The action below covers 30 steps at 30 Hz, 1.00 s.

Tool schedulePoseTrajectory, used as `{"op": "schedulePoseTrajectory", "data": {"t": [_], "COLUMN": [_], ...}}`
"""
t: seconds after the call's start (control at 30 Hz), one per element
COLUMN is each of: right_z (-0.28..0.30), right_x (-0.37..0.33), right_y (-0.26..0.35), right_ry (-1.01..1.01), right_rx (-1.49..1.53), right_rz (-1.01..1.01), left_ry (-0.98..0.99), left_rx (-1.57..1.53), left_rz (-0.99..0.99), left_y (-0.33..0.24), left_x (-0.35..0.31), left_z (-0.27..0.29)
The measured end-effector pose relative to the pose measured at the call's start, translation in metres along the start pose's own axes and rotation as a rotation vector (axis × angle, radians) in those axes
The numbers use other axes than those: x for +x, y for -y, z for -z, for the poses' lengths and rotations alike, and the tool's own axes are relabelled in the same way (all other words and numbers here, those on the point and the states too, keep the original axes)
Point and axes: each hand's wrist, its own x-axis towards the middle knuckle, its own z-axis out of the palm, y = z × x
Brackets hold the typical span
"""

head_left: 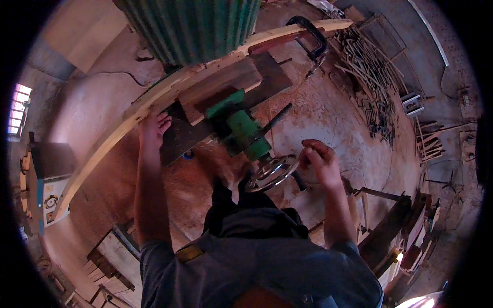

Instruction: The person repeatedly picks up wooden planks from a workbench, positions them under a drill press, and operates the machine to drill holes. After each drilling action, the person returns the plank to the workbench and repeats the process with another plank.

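While the left hand (154,127), fingers curled, touches the beam (167,92) alongside the vise (244,126), seemingly to steady it, the right hand (319,159) bends its fingers beside the handwheel (270,172); whether either grasps, I cannot tell.

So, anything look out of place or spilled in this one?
Thin sticks at upper right lie in a tangled heap on the floor, pointing every way. What looks like reddish dust is scattered nearby. The long board shows no obvious damage.
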Motion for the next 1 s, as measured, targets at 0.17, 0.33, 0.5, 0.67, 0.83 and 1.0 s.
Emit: {"op": "schedulePoseTrajectory", "data": {"t": [0.17,0.33,0.5,0.67,0.83,1.0], "right_z": [0.002,-0.013,-0.023,-0.123,-0.217,-0.174], "right_x": [0.039,0.101,0.157,0.109,0.054,0.061], "right_y": [-0.013,-0.054,-0.067,0.017,0.065,0.102], "right_ry": [-0.091,-0.123,0.150,0.339,0.410,0.465], "right_rx": [0.132,0.524,1.034,-0.147,-0.887,-0.542], "right_rz": [-0.001,-0.042,-0.172,0.448,0.748,0.584], "left_ry": [0.062,0.046,0.068,-0.022,0.120,-0.231], "left_rx": [0.072,0.098,0.117,0.205,0.085,0.851], "left_rz": [-0.043,-0.070,-0.053,-0.086,-0.207,-1.079], "left_y": [0.012,0.008,0.010,0.009,0.008,0.056], "left_x": [0.007,0.002,0.007,-0.009,-0.009,0.051], "left_z": [-0.016,-0.029,-0.019,-0.026,-0.027,0.001]}}
